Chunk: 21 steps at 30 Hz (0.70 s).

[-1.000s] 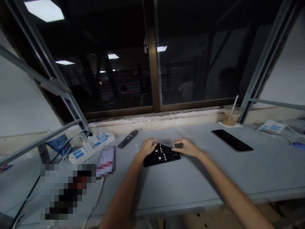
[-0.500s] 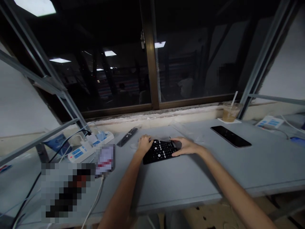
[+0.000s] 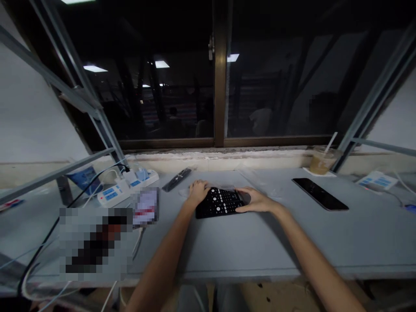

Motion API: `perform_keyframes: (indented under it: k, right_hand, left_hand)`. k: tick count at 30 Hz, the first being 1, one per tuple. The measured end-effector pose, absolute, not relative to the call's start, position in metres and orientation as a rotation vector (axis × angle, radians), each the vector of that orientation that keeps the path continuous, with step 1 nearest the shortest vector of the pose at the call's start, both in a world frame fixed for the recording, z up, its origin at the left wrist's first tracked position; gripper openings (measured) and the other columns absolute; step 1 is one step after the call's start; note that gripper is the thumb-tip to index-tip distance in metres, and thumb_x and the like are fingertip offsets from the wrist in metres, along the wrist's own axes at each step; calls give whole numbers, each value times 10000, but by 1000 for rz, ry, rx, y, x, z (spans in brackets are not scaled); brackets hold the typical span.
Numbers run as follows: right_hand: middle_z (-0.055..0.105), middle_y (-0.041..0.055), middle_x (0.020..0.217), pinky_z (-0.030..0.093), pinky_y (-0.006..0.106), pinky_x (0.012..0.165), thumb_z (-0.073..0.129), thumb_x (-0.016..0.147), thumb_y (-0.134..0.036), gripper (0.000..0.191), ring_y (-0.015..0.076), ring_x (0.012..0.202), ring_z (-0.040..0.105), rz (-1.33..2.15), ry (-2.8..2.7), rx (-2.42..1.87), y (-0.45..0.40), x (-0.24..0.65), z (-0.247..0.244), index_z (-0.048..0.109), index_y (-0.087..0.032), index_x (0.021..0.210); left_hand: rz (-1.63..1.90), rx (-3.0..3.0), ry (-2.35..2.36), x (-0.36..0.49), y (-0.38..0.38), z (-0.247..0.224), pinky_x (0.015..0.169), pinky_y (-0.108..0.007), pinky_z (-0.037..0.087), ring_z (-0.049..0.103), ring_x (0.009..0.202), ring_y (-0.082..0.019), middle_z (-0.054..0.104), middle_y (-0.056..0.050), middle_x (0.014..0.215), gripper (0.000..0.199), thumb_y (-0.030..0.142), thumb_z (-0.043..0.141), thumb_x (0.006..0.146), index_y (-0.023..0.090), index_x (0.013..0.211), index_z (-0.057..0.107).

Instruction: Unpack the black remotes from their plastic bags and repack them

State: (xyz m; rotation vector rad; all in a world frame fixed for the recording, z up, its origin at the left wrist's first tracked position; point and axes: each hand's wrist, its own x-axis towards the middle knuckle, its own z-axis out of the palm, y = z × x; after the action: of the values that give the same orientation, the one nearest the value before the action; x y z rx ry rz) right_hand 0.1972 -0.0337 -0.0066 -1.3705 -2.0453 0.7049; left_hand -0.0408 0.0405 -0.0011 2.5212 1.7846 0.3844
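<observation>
Several black remote controls (image 3: pixel 222 203) lie side by side on the grey table, their white and dark buttons facing up. My left hand (image 3: pixel 197 193) bends its fingers over their far left corner. At the right end, my right hand (image 3: pixel 255 200) grips the row, thumb at the near side and fingers at the far side. Clear plastic film (image 3: pixel 227 187) shows along the far edge of the remotes. Another dark remote control (image 3: pixel 177 180), seemingly in a clear sleeve, lies apart, beyond my left hand to the left.
Crumpled clear plastic (image 3: pixel 258 180) lies behind my right hand. A large black phone (image 3: pixel 320 193) and a drink cup with straw (image 3: pixel 321 161) stand to the right. On the left are a power strip (image 3: pixel 113 194), cables and a lit phone (image 3: pixel 146 206). Metal posts flank the window.
The camera view has shifted, so the window and table items appear moved to the right. Both hands stay on the remote controls, with little visible change in their grip.
</observation>
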Motion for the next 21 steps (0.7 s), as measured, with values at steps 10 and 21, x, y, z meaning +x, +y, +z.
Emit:
perform_keyframes:
  k: [10,21]
  right_hand:
    - [472,142,1266,407,423,933,682,633,-436,1016,272,1135,483,571,-1772,-1342,-32,185,-4,80,-241,1427]
    - [668,54,837,475,342,768,592,732,-362,283,192,798,616,567,-1710,-1119,-23,176,-5,630,-197,959]
  left_hand:
    - [631,2646,1724,-33,18,16,913,-346,332,481,1050,-217,516,-77,1139,321,129,428,833,219,1115,552]
    - [698,2931,1374,-19,9,16,888,-325,353,495,1008,-185,521,-46,1080,317,127,482,811,237,1100,548]
